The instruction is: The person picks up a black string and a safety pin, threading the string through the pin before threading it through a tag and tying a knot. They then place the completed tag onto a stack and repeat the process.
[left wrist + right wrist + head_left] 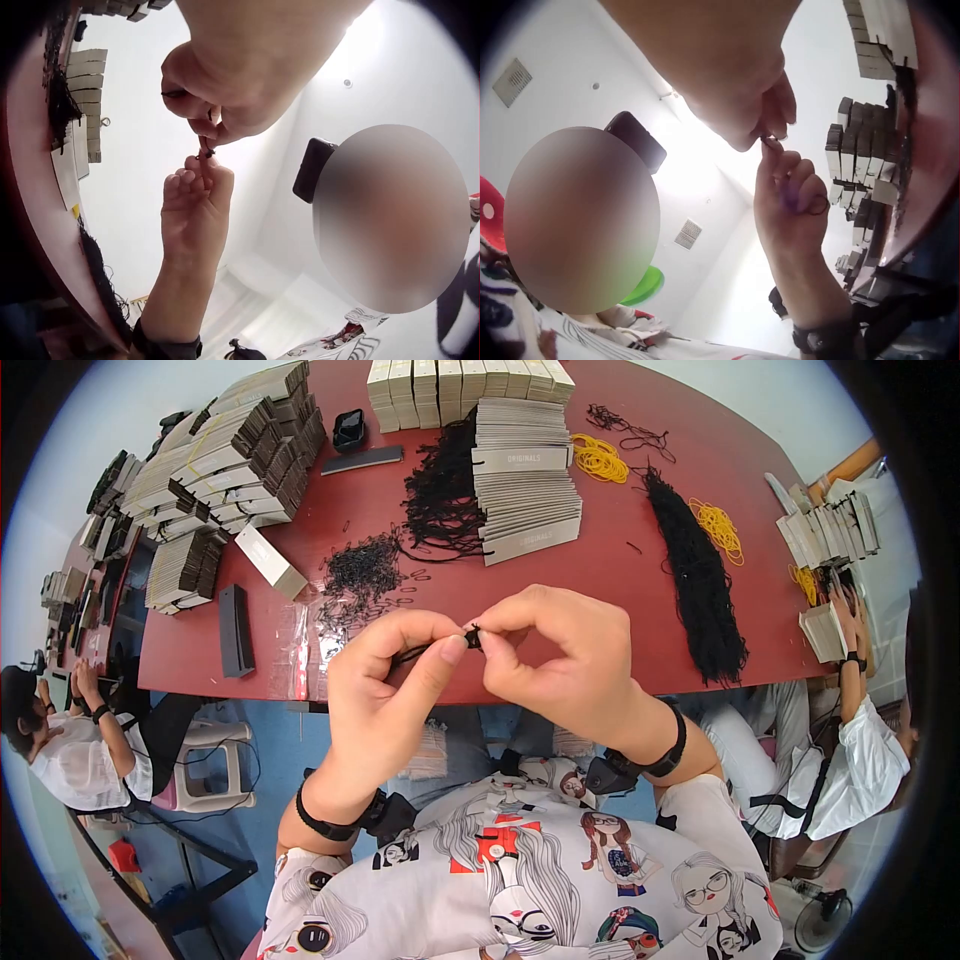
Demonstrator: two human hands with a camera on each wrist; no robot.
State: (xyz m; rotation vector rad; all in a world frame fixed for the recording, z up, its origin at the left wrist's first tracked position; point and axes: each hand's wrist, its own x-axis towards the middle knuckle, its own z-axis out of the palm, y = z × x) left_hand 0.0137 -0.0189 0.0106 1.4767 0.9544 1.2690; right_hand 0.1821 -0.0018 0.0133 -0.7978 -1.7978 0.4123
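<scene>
Two hands meet above the near edge of the red table (700, 550): the left hand (385, 695) and right hand (560, 660) both pinch one small black string loop (470, 637) between thumb and fingertips. Such a tiny pinch could slip, likely dropping the loop past the edge into the lap. Open room lies between the hands and the loose black loops (365, 575); stacked tags (525, 490) sit farther back.
</scene>
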